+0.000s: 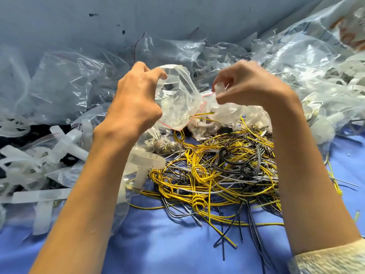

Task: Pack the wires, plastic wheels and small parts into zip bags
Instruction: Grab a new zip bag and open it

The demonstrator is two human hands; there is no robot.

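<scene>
Both your hands are busy — your left hand point(136, 97) pinches the zip bag point(177, 107) at its mouth, your right hand point(248, 86) pinches a white plastic part point(218, 89) just beside it; the wires point(223, 175) lie below, between your forearms.

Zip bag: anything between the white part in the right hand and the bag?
Nothing visible. The right hand pinches the white part right beside the zip bag that the left hand grips; only the bag's own crumpled film lies between.

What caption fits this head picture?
Left hand holds a zip bag, right hand pinches a white part, above tangled wires.
</scene>
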